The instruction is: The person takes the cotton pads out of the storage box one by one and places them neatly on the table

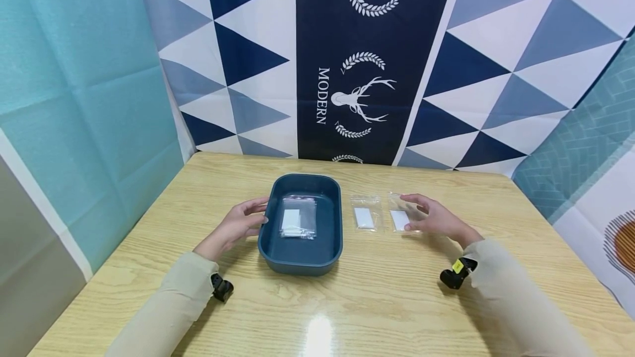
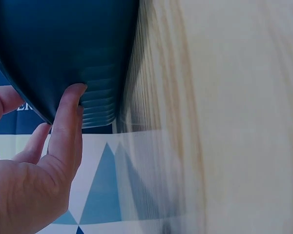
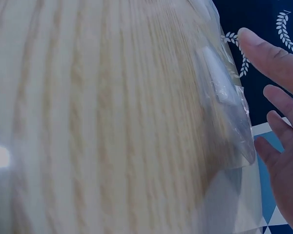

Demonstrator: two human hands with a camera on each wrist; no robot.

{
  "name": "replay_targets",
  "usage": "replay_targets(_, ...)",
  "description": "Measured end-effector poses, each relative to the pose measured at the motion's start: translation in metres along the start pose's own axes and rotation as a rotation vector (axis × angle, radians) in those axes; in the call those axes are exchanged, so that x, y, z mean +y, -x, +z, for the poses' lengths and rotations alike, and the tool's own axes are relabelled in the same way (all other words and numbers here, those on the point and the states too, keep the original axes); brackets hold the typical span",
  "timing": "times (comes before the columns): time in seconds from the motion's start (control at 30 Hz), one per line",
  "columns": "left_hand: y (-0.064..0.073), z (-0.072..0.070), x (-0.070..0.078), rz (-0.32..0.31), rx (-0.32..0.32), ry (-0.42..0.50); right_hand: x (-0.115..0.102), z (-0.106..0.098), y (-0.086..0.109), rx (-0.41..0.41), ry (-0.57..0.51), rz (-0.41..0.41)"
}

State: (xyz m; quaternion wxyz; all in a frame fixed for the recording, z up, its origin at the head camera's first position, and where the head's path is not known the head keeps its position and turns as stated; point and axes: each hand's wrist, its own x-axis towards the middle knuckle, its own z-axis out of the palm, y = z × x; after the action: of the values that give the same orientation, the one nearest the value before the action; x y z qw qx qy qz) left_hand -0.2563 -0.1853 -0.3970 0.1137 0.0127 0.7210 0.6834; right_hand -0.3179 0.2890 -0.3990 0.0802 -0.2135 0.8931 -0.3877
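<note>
A dark blue rectangular bin (image 1: 301,265) with rounded corners stands on the table. Inside it lies a stack of clear zip bags (image 1: 299,217) holding white rectangular pieces. My left hand (image 1: 239,223) is at the bin's left wall; in the left wrist view its extended fingers (image 2: 63,114) touch the outer side. To the right, two clear zip bags lie flat, each with a white rectangle inside: one nearer the bin (image 1: 364,215), one farther right (image 1: 399,219). Over the farther bag's right side is my right hand (image 1: 435,218), fingers spread and bent, gripping nothing.
The light wood table (image 1: 367,302) reaches back to a patterned cloth (image 1: 258,32) with triangles and deer. Teal cloth (image 1: 79,98) hangs along the left side. Each sleeve carries a black wrist camera, the left one (image 1: 221,287) and the right one (image 1: 457,273).
</note>
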Motion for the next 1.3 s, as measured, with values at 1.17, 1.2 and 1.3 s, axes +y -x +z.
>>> replay_targets(1.17,0.003,0.002,0.003,-0.004,0.006,-0.005,-0.037,0.043,-0.022,0.106,-0.347,-0.075)
replay_targets(1.2,0.003,0.002,0.002,-0.004,0.006,-0.003,-0.038,0.044,-0.023,0.108,-0.348,-0.077)
replay_targets(1.3,0.003,0.002,0.002,-0.001,0.004,-0.003,-0.043,0.047,-0.027,0.108,-0.352,-0.07)
